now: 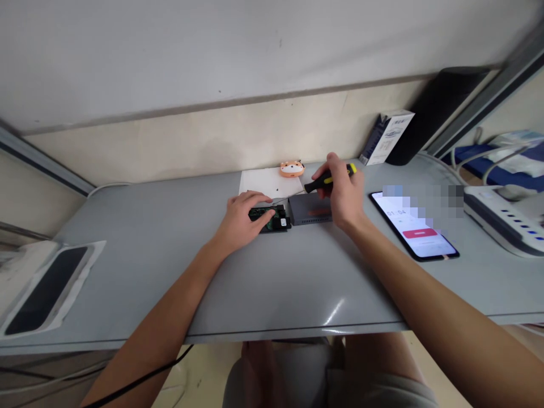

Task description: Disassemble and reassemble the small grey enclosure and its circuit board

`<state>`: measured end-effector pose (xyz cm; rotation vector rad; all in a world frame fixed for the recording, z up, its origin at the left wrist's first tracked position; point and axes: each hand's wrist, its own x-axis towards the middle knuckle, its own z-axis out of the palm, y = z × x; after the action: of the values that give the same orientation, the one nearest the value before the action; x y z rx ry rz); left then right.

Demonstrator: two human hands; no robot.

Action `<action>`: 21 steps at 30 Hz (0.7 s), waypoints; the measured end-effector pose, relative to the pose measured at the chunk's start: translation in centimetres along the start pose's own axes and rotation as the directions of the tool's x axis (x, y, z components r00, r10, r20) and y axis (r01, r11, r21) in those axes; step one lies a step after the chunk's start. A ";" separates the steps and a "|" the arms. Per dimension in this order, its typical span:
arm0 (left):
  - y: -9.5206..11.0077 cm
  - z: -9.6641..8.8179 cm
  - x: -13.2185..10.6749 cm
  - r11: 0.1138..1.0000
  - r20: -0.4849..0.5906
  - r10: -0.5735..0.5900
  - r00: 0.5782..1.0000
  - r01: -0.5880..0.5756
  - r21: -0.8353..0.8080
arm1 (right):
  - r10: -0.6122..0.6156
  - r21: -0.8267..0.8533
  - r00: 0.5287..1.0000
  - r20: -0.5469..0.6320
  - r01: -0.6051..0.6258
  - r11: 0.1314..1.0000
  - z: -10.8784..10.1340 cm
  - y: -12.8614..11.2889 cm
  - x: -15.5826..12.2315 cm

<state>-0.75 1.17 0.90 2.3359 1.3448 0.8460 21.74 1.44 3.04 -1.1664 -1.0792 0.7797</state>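
My left hand [243, 220] rests on a green circuit board [272, 218] with black connectors, fingers curled over its left end and pressing it to the grey table [170, 266]. My right hand [343, 195] is closed around a screwdriver [329, 178] with a black and yellow handle, its thin shaft pointing left and down toward the board. A grey metal case [308, 208] lies right beside the board, under my right hand. A white sheet [267, 182] lies just behind, with a few tiny dark specks on it.
An orange animal-shaped item [292, 168] sits on the sheet's far edge. A lit phone [414, 225] lies to the right, a white power strip [505, 218] beyond it. A small box [387, 137] leans on the wall. A dark panel in white wrapping [45, 289] lies far left.
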 end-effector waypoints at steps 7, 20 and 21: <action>-0.3 0.2 0.2 0.999 -0.007 0.032 0.999 -0.032 -0.009 | 0.045 -0.010 0.998 0.045 -0.044 0.999 0.2 -0.1 -0.2; -0.2 0.0 0.2 0.999 -0.036 0.033 0.999 -0.034 -0.035 | 0.003 -0.037 0.999 0.046 -0.001 0.999 0.2 0.1 -0.1; -0.2 0.0 0.2 0.999 -0.040 0.033 0.999 -0.034 -0.032 | -0.004 -0.037 0.999 0.047 0.005 0.999 0.1 0.1 -0.1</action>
<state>-0.83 1.41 0.89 2.3346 1.3003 0.9213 21.59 1.40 2.95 -1.1817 -1.1391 0.7897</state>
